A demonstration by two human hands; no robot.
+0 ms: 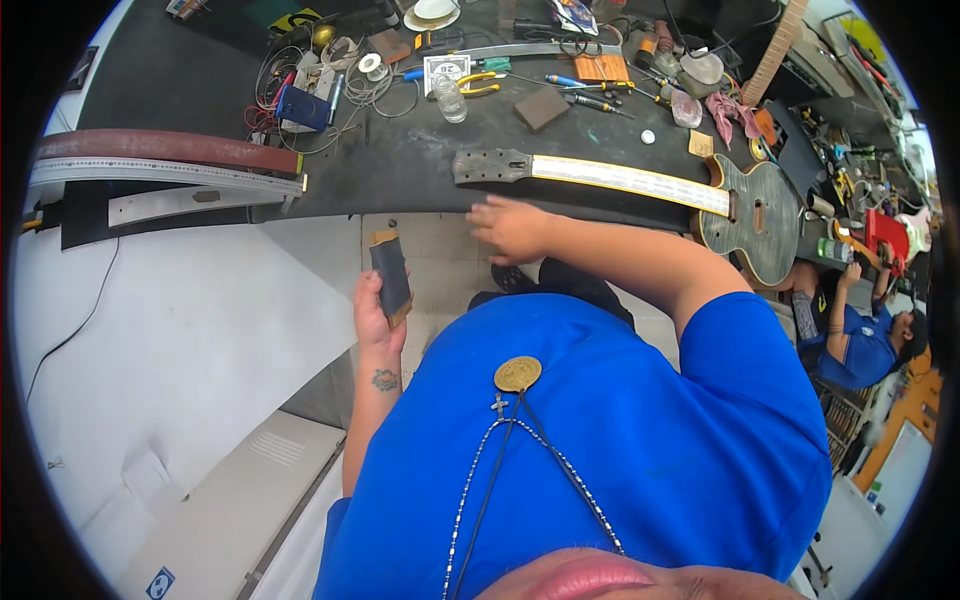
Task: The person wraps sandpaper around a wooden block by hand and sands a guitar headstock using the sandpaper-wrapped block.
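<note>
My left hand (370, 315) is closed around a sanding block (392, 278), a wooden block wrapped in dark grey sandpaper, held upright in front of the table's edge. My right hand (510, 230) is bare, its fingers apart, just below the headstock (490, 166) of an electric guitar. I cannot tell whether it touches the table edge. The guitar has a grey-green body (765, 225) without strings or hardware, and white tape covers its fingerboard (630, 182).
A long red-brown sanding beam (170, 150) and metal rulers (200, 205) lie at the left. Along the back are pliers (478, 84), a glass jar (452, 105), a brown block (541, 108), screwdrivers (600, 103) and cables (375, 95). A co-worker (860, 335) works at the far right.
</note>
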